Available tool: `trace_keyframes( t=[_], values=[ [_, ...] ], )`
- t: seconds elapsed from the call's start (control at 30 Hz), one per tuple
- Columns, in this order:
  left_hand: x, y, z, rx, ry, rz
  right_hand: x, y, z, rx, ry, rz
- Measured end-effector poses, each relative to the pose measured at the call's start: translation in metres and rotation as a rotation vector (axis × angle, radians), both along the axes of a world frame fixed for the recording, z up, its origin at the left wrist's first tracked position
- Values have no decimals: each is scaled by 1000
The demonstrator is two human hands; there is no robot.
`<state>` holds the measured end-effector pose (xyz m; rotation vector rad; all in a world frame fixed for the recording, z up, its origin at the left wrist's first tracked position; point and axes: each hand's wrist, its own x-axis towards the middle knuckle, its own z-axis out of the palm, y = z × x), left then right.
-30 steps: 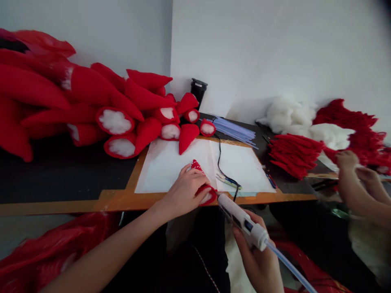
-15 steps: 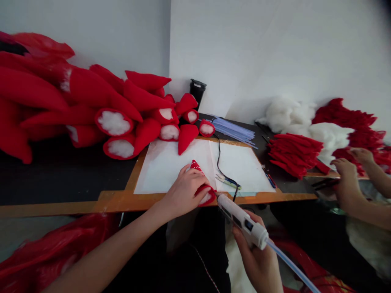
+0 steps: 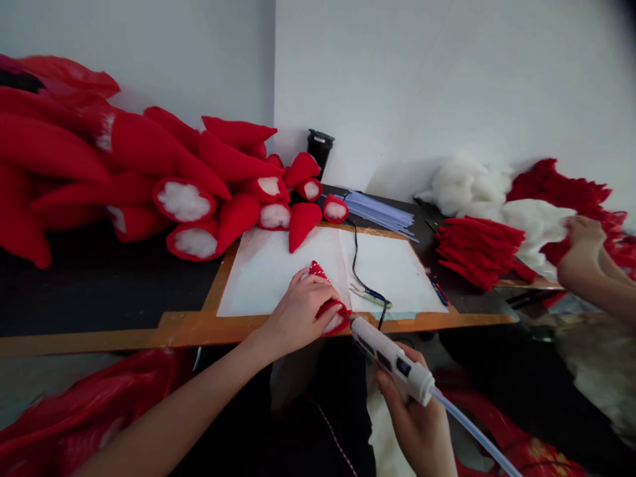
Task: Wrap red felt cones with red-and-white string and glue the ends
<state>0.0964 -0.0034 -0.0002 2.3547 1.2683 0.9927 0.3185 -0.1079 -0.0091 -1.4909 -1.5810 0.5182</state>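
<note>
Red cone [image 3: 325, 307], seemingly part-trimmed: tip [image 3: 318, 270] striped, rim [image 3: 342, 324] plain. Left hand [image 3: 303, 305] clasps it; right hand [image 3: 420, 411] grips glue gun [image 3: 390, 358]. Piled cones [image 3: 149, 147] untrimmed.

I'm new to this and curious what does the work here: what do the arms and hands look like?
The left grip and right grip are ungloved human hands. The bare left forearm shows no sleeve, watch, bracelet, cable or marking. The bare right wrist, cut off by the picture's edge, shows no sleeve either.
</note>
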Motion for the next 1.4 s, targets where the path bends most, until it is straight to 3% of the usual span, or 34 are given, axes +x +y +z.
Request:
trace_keyframes(
  t=[0.33, 0.5, 0.6, 0.7, 0.8, 0.9, 1.0, 1.1, 1.17, 1.2, 1.27, 1.3, 1.4],
  values=[
    [1, 0, 0, -6, -22, 1, -4, 1, -1, -46, 66, -23],
    [-1, 0, -1, -11, -40, 24, 16, -2, 0, -98, 170, -108],
    [-2, 0, -3, -6, -55, 8, 43, 13, 3, -164, 387, -198],
    [-4, -2, -5, 6, -74, -6, 69, 52, 3, -238, 521, -236],
    [-7, -5, -7, -1, -88, -2, 87, 96, 1, -286, 464, -197],
    [-10, -7, -7, -10, -91, -4, 95, 124, 2, -297, 341, -151],
    [-11, -7, -7, 5, -90, -15, 94, 129, 7, -221, 178, -200],
    [-12, -6, -8, 11, -82, -33, 74, 121, 14, -80, 62, -269],
    [-12, -6, -9, 8, -74, -35, 49, 114, 17, -27, 20, -171],
    [-12, -6, -9, 10, -72, -32, 35, 110, 18, -26, 4, -45],
    [-13, -6, -10, 17, -70, -29, 7, 106, 17, -38, -10, 333],
    [-13, -6, -10, 20, -70, -29, -4, 106, 16, -36, -3, 435],
    [-12, -5, -9, 26, -73, -32, -22, 108, 10, -68, 84, 573]
  ],
)
